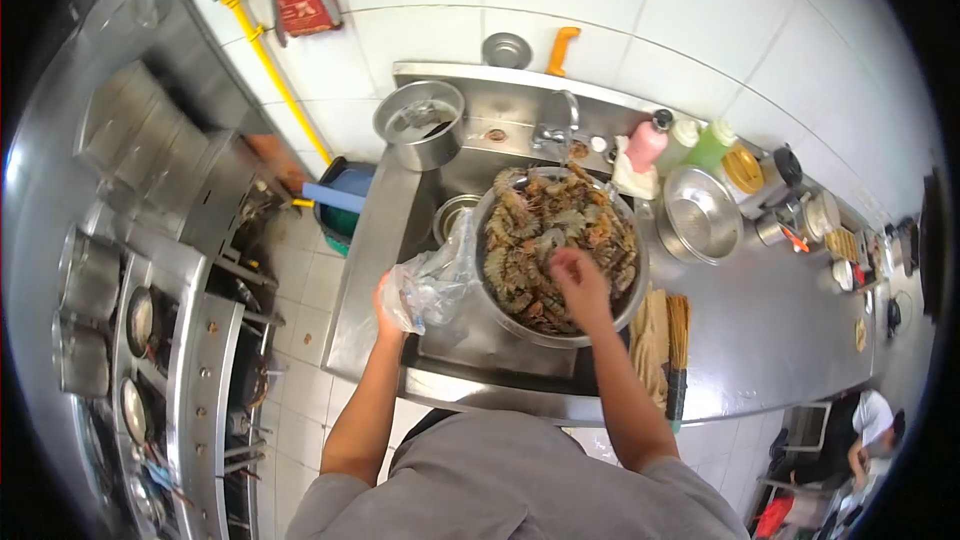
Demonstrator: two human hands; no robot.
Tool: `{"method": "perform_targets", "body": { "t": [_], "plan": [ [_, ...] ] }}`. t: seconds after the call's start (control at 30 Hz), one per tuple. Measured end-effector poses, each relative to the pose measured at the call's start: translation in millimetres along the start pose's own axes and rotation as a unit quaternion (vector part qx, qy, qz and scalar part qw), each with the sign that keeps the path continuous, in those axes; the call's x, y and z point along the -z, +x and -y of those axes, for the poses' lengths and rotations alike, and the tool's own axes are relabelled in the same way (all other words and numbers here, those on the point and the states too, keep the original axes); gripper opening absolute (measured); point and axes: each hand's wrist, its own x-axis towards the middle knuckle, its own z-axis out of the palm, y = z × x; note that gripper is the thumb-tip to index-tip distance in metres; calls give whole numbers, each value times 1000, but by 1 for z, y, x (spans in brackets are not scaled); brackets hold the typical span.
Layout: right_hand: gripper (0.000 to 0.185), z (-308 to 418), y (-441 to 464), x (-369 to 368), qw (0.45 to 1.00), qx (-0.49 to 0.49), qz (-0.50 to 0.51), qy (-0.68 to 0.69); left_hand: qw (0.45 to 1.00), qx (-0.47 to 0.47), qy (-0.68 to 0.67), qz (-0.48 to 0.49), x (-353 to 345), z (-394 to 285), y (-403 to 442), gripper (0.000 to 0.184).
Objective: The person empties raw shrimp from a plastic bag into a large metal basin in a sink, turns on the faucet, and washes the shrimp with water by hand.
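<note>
A big metal bowl [558, 338] heaped with raw prawns [545, 240] rests over the sink. My right hand [582, 285] is at the heap's right side, fingers drawn together against the prawns; what they hold, if anything, is hidden. To the left of the bowl, my left hand [388, 310] grips a crumpled clear plastic bag [435, 285], which partly covers the fingers. The bag reaches to the bowl's left rim.
A metal pot [420, 130] stands at the sink's back left corner, near the faucet [565, 112]. Right of the bowl are a colander [700, 215], bundled skewers [677, 335] and several bottles [712, 143]. Stoves [205, 380] line the left side. Another person [868, 420] is at far lower right.
</note>
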Motion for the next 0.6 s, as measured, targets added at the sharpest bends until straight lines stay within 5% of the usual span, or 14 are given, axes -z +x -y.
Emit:
{"method": "perform_targets", "body": {
  "t": [0.07,0.13,0.2,0.27,0.37,0.5,0.6],
  "plan": [
    [20,0,29,9,999,33,-10,35,1000,-3,-14,-22,0,-16,-1,19],
    [25,7,44,13,997,41,13,70,949,-154,271,-44,17,-35,4,19],
    [25,14,47,7,992,34,44,112,960,-108,244,-78,50,-56,11,19],
    [29,17,38,2,989,-12,42,144,967,-72,-218,-109,34,-112,10,24],
    [29,11,13,-14,987,-41,61,146,958,-152,-182,-161,96,-147,33,24],
    [28,15,-16,-37,981,-100,64,153,954,-147,-101,-240,175,-178,60,29],
    [27,10,-37,-59,979,-118,69,150,941,-76,-285,-167,216,-182,84,35]
  ]
}}
